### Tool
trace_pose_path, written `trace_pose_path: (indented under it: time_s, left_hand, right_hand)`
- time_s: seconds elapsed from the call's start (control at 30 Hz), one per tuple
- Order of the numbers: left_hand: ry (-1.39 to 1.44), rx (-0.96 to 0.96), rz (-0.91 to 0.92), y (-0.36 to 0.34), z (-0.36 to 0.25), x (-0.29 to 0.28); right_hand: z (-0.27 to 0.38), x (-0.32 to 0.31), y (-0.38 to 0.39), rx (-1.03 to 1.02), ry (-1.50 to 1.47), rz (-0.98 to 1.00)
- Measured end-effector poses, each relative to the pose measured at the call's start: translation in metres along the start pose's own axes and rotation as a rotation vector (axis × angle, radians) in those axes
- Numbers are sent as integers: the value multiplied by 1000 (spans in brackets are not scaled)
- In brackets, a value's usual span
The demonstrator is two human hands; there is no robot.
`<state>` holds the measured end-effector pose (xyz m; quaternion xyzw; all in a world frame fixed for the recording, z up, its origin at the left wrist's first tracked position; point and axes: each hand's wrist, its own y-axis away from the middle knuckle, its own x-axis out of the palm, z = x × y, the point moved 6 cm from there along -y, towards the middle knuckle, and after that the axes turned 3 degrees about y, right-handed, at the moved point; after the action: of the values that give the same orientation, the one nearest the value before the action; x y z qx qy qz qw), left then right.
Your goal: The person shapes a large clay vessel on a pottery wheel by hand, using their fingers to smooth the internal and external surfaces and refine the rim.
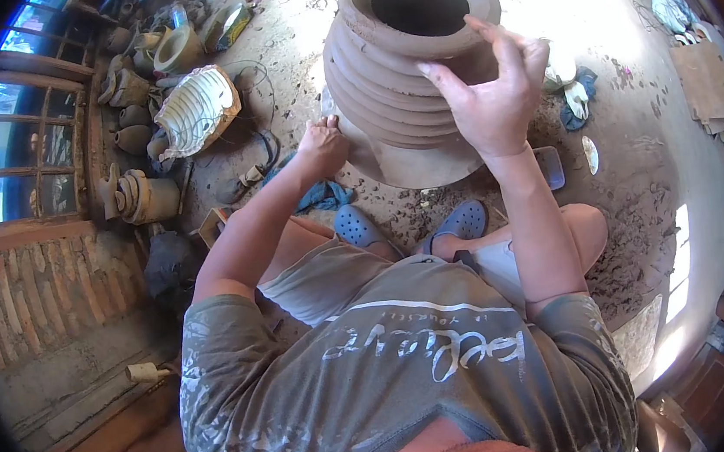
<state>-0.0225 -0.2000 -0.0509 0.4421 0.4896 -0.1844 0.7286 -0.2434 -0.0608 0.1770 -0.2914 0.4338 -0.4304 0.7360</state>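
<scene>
A large brown clay pot [392,84] with ridged rings around its body stands upright in front of me, its wide round mouth facing up. My right hand [502,95] is at the pot's right side, thumb and fingers spread apart. Its fingertips reach the thick rim, and the thumb lies near the neck just below. Low on the left side of the pot is my left hand [322,149], fingers curled in. A thin pale flat piece [328,104] shows just beyond those fingers; whether they grip it is hard to make out.
A pale ribbed mould-like piece [198,111] lies to the left, near several small pots and a blue cloth [324,195]. On the right are a small clear tray [550,168], a dark blue cloth [577,105] and clay crumbs. My feet in blue clogs [466,219] are close to the pot's base.
</scene>
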Motion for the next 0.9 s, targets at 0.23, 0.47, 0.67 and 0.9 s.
trace_pose_path:
  time_s: [0.23, 0.47, 0.67, 0.9]
  left_hand:
    - [-73, 80, 64, -12, 23, -7]
    - [-20, 105, -94, 4, 5, 11]
    - [13, 196, -54, 36, -78, 6]
    - [89, 377, -16, 45, -182, -3]
  right_hand:
    - [-47, -14, -8, 181, -117, 129]
    - [-61, -17, 26, 571, -283, 440]
    - [-23, -8, 34, 431, -194, 501]
    - [2, -3, 44, 322, -35, 462]
